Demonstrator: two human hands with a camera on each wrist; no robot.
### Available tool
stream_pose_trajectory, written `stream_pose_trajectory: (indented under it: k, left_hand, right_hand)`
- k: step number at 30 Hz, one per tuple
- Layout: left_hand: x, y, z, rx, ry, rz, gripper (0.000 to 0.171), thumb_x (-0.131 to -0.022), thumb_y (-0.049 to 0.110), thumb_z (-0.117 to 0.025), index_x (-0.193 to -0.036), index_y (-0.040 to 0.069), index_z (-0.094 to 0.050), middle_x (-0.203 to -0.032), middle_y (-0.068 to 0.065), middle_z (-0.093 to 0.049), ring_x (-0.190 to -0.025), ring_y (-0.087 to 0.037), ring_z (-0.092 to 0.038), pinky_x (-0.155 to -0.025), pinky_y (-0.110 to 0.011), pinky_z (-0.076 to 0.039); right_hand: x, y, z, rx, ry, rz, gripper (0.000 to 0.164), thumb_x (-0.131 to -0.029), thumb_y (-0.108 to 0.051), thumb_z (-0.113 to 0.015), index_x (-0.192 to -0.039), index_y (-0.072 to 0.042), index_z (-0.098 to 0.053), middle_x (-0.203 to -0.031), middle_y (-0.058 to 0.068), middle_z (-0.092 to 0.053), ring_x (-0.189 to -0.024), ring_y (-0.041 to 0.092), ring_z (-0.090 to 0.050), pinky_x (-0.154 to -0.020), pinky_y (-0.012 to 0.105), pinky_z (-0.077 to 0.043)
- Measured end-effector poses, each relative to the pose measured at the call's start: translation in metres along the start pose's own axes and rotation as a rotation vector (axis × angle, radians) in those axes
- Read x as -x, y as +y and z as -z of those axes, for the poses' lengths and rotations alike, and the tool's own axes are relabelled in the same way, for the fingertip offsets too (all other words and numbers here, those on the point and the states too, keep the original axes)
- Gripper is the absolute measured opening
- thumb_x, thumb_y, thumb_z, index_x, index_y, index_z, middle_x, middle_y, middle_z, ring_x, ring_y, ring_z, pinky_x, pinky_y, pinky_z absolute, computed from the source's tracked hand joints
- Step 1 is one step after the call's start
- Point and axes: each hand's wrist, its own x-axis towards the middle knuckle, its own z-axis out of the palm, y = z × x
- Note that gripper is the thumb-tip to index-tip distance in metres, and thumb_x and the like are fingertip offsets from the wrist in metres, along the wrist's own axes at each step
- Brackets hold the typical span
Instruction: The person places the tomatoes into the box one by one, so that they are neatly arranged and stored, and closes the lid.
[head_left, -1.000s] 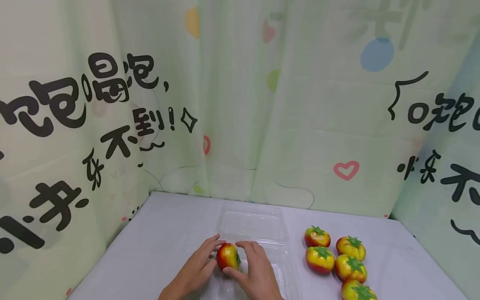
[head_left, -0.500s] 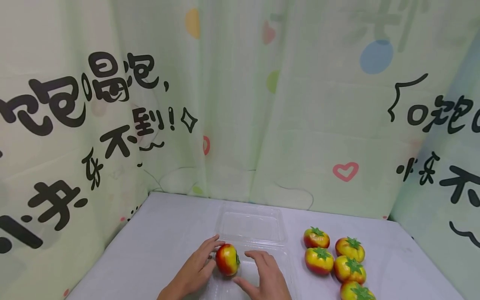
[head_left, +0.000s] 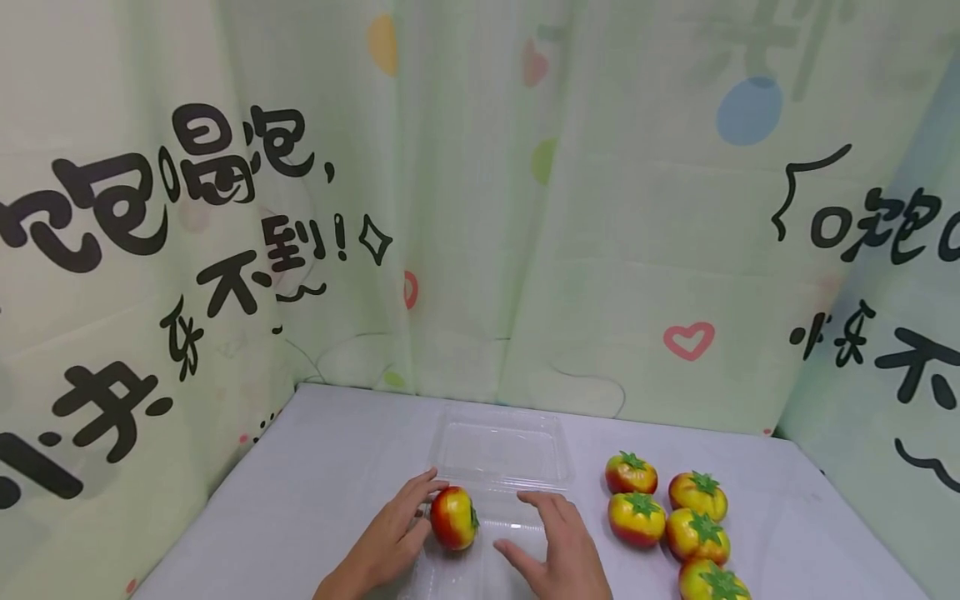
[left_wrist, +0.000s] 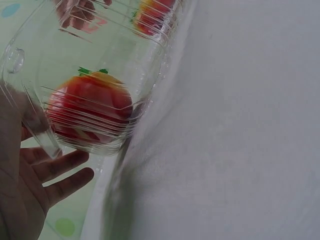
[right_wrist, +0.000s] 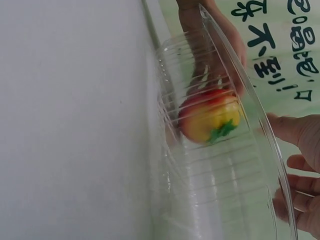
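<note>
A red-and-yellow persimmon [head_left: 452, 518] with a green calyx lies on its side in the left part of a clear plastic box [head_left: 498, 543]. My left hand [head_left: 386, 535] is at the box's left side, close to the persimmon. In the left wrist view, its lower fingers [left_wrist: 65, 186] extend loosely outside the box wall; whether any fingertip touches the fruit is unclear. Over the box's right part, my right hand [head_left: 562, 550] has thumb and fingers spread apart, holding nothing. The right wrist view shows this hand [right_wrist: 306, 170] beyond the box's transparent wall.
The box's clear lid [head_left: 502, 450] lies folded back behind it. Several more persimmons [head_left: 637, 518] stand on the white table [head_left: 322, 467] to the right, calyxes mostly upward. A printed curtain [head_left: 465, 208] encloses the table at the back and sides.
My right hand has let go of the persimmon and moved right, its fingers spreading. The persimmon stays in the box's left part, and my left hand has hardly moved.
</note>
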Motion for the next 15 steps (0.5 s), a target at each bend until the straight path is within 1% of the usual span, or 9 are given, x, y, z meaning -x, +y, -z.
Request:
stream_pose_trajectory:
  k: [3, 7, 12, 15]
  left_hand:
    - [0.0, 0.0, 0.0, 0.003, -0.001, -0.004, 0.046, -0.095, 0.004, -0.045, -0.14, 0.006, -0.056, -0.156, -0.021, -0.043, -0.135, -0.037, -0.051, -0.103, -0.052, -0.052]
    - [0.0, 0.0, 0.0, -0.001, 0.002, -0.009, 0.047, -0.095, 0.003, -0.044, -0.141, 0.006, -0.055, -0.156, -0.02, -0.043, -0.135, -0.036, -0.052, -0.103, -0.05, -0.052]
    - [0.001, 0.0, 0.0, -0.003, 0.003, -0.007, 0.047, -0.095, 0.003, -0.045, -0.141, 0.006, -0.055, -0.156, -0.02, -0.042, -0.134, -0.035, -0.053, -0.103, -0.05, -0.052]
    - [0.001, 0.001, 0.0, 0.001, 0.0, -0.006, 0.047, -0.095, 0.003, -0.044, -0.141, 0.006, -0.055, -0.157, -0.02, -0.042, -0.136, -0.036, -0.051, -0.103, -0.051, -0.052]
  right_hand:
    - [-0.002, 0.003, 0.005, 0.017, 0.045, -0.023, 0.056, -0.079, -0.037, -0.087, -0.125, -0.015, -0.065, -0.122, 0.005, -0.066, -0.109, 0.026, -0.06, -0.096, 0.051, -0.056]
    - [-0.006, 0.009, 0.013, 0.035, 0.088, -0.047, 0.056, -0.08, -0.038, -0.087, -0.126, -0.014, -0.065, -0.122, 0.006, -0.066, -0.108, 0.027, -0.062, -0.093, 0.049, -0.058]
    - [-0.011, 0.018, 0.024, 0.042, 0.107, -0.097, 0.058, -0.081, -0.036, -0.085, -0.129, -0.011, -0.064, -0.124, 0.01, -0.065, -0.109, 0.03, -0.062, -0.088, 0.046, -0.06]
    - [-0.014, 0.025, 0.03, 0.056, 0.118, -0.104, 0.059, -0.083, -0.036, -0.084, -0.13, -0.008, -0.063, -0.125, 0.013, -0.065, -0.107, 0.032, -0.062, -0.086, 0.047, -0.061]
